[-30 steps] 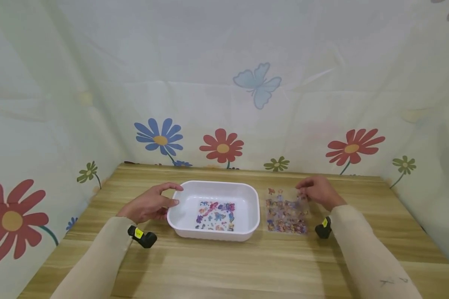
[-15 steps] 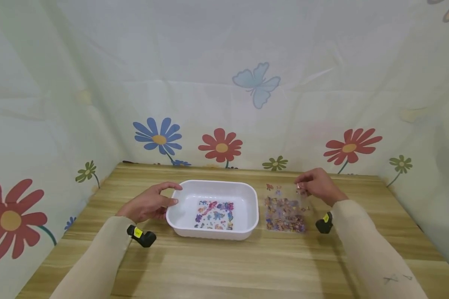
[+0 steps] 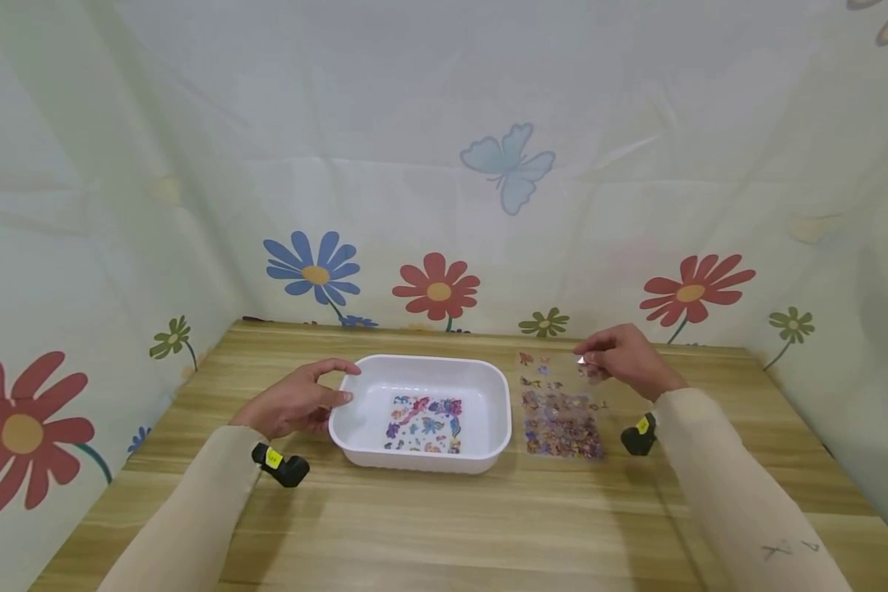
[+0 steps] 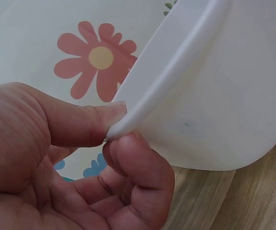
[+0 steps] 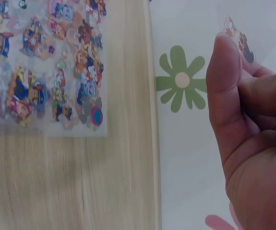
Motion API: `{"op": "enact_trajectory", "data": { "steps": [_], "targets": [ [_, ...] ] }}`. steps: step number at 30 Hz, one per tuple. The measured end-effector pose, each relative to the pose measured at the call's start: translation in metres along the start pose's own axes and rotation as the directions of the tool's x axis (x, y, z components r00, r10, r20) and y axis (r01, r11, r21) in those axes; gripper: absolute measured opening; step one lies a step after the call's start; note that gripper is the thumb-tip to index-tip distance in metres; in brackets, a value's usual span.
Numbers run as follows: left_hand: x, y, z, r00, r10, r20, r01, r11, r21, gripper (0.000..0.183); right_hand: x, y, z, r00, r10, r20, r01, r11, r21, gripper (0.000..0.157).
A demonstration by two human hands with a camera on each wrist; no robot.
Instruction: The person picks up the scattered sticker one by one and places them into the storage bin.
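A clear sheet, apparently being separated from its stack beside a tray.
At left, the left hand (image 3: pixel 296 403) pinches the left rim of the white tray (image 3: pixel 420 464), where a sticker sheet (image 3: pixel 423 427) lies flat. Right of it sits the sticker stack (image 3: pixel 562 436); at its far right, the right hand (image 3: pixel 629 358) pinches the clear sheet (image 3: pixel 538 382) between thumb and finger. Moving it likely calls for a steady pinch, freeing one sheet alone.
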State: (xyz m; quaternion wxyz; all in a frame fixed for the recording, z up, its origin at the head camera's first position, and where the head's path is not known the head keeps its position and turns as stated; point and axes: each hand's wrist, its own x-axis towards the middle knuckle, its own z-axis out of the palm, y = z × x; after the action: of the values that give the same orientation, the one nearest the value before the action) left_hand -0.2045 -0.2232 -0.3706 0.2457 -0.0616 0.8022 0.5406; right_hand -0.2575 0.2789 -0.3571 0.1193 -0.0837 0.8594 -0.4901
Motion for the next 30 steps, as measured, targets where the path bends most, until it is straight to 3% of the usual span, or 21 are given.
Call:
{"op": "enact_trajectory", "data": {
  "steps": [30],
  "targets": [
    [0.000, -0.001, 0.001, 1.000, -0.008, -0.013, 0.008, 1.000, 0.000, 0.057, 0.005, -0.023, 0.031, 0.996, -0.062, 0.066, 0.056, 0.995, 0.087, 0.030]
  ]
}}
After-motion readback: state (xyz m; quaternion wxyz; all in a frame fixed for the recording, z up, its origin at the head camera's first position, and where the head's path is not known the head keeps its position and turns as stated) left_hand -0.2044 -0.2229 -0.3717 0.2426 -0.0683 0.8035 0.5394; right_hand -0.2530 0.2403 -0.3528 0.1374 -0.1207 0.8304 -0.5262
